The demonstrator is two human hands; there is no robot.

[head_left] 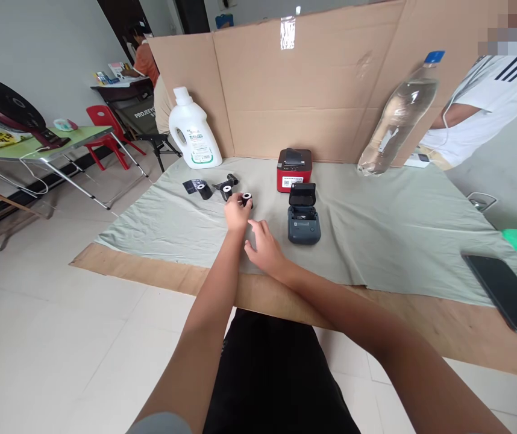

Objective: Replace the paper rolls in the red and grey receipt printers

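My left hand is closed on a small black roll with a white core, resting at or just above the cloth. Just below it hangs my right hand, thumb and fingers apart and nothing between them. More black rolls with white cores lie to the left: one roll has a loose strip trailing from it, and another roll is closer to my left hand. Right of my hands, a dark blue-grey label printer stands with its lid up. Behind it sits a red and black printer.
A white detergent jug stands at the back left and a large water bottle leans at the back right, before a cardboard screen. A phone lies on the table's right edge. Two other people are beyond the screen.
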